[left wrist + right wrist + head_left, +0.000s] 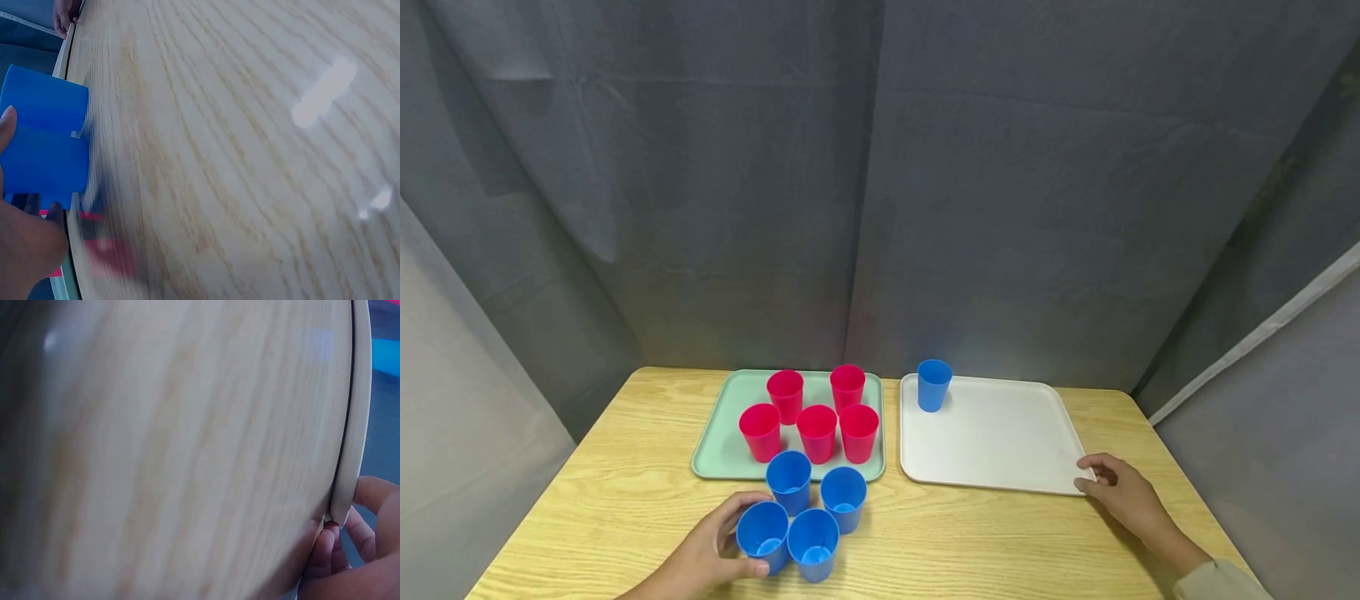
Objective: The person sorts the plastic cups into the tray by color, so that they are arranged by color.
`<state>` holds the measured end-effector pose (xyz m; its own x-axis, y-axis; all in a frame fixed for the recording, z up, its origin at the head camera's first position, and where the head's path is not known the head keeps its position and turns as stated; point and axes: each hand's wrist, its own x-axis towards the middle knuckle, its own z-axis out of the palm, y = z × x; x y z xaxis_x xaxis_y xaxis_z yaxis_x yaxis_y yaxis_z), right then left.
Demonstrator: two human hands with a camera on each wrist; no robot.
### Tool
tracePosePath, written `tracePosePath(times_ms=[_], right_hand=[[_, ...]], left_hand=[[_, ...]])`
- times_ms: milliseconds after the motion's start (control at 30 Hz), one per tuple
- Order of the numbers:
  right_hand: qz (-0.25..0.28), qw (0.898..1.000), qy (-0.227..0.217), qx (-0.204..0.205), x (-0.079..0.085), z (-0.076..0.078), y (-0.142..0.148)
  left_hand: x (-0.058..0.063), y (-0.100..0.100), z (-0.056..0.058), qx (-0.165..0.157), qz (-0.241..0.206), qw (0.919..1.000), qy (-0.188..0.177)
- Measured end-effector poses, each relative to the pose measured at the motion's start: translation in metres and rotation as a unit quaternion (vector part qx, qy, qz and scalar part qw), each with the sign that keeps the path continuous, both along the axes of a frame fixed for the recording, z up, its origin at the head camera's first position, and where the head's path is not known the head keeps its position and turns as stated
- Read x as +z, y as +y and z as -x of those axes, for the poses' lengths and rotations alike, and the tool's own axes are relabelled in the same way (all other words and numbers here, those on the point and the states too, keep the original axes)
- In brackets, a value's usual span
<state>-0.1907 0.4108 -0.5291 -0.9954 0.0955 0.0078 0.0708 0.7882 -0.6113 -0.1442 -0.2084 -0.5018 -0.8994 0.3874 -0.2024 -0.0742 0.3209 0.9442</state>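
While right fingers (pixel 1099 459) pinch the white tray (pixel 992 433), left fingers (pixel 742 501) grip a blue cup (pixel 763 533), seemingly for sorting, likely needing a lift.

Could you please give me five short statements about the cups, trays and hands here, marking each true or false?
1. The left hand grips a blue cup. True.
2. The right hand touches the white tray. True.
3. The red cups stand on the white tray. False: they stand on the green tray.
4. Exactly one blue cup stands on the white tray. True.
5. The red cups are upside down. False: their open ends face up.
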Motion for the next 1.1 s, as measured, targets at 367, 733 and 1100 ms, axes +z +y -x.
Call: tracePosePath(times_ms=[367,733,1100], right_hand=[[-0.001,1.0,-0.001,0.003,-0.002,0.002,0.001],[-0.002,1.0,0.008,0.003,-0.005,0.003,0.003],[-0.002,1.0,0.006,0.01,-0.003,0.002,0.002]], left_hand=[[0.005,0.001,-0.004,0.001,-0.003,0.9999,-0.016],[0.013,-0.004,-0.007,0.005,-0.009,0.9999,-0.004],[0.037,-0.012,-0.01,-0.002,-0.007,0.9998,0.019]])
